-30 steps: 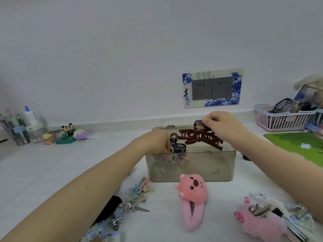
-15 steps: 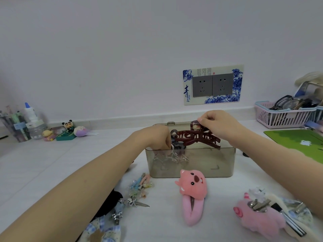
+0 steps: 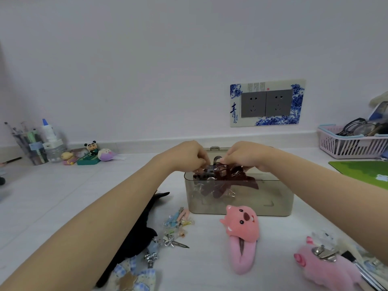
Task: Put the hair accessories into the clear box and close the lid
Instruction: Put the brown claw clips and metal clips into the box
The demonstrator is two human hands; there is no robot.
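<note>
Here, your hands meet over the box [image 3: 239,198].
Left hand [image 3: 186,157] pinches a metal clip [image 3: 210,170]; right hand [image 3: 244,157] grips the brown claw clip [image 3: 235,181] at the rim.

The clear box [image 3: 239,198] is a smoky, translucent rectangular container standing upright with its top open. A dark red claw clip [image 3: 228,181] lies partly inside, across its front rim. In front of the box lie a pink plush clip [image 3: 241,236], a second pink plush clip [image 3: 327,267], small pastel clips [image 3: 178,221] and a black accessory [image 3: 138,236].
</note>
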